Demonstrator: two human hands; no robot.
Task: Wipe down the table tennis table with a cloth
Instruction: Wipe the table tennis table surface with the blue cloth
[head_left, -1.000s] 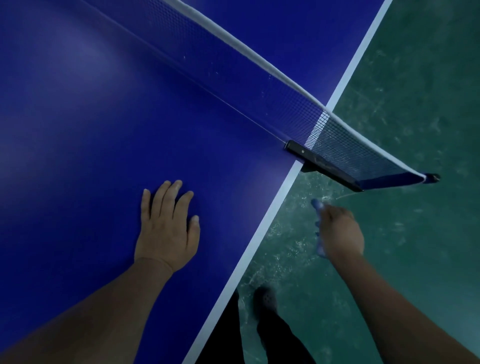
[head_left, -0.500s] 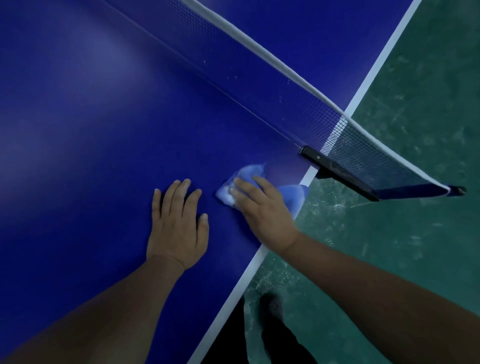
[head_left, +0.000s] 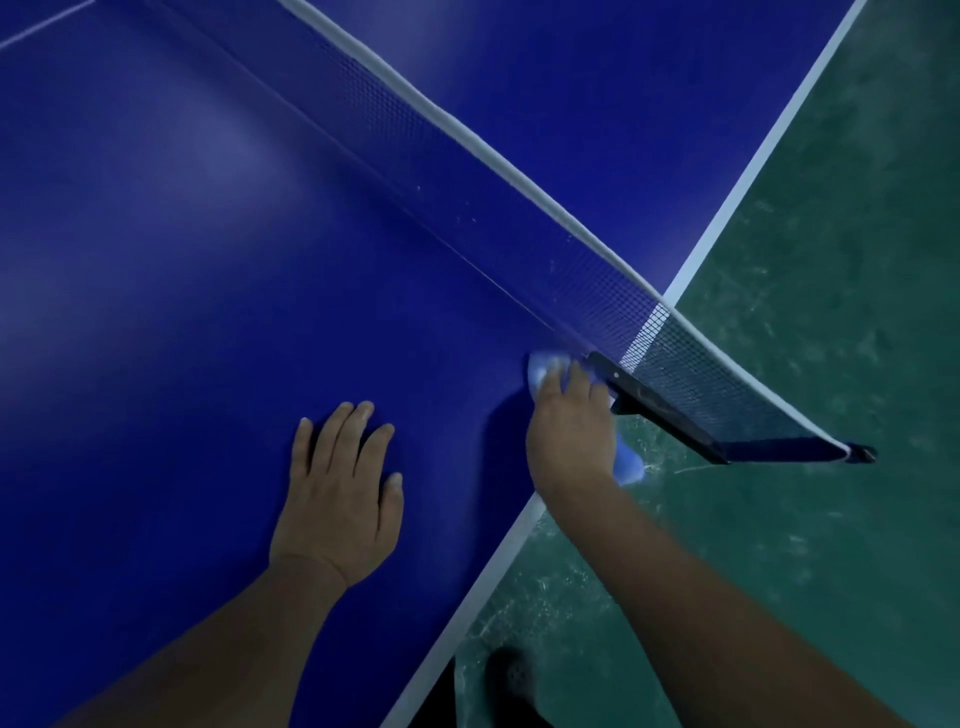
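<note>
Across the near half, the table is a broad blue sheet with no wipe marks to read, so most of it looks left to do. Net cuts far-left to right. Left hand lies flat, fingers straight. Right hand presses the cloth into the corner by the net clamp.

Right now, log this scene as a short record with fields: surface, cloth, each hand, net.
surface: blue table tennis table, white edge line along its side
cloth: light blue cloth on the table by the net clamp, partly under the right hand
right hand: right hand presses the cloth at the table edge
left hand: left hand rests flat on the table, fingers straight
net: net stretched across, black clamp at the edge
floor: green floor
</note>
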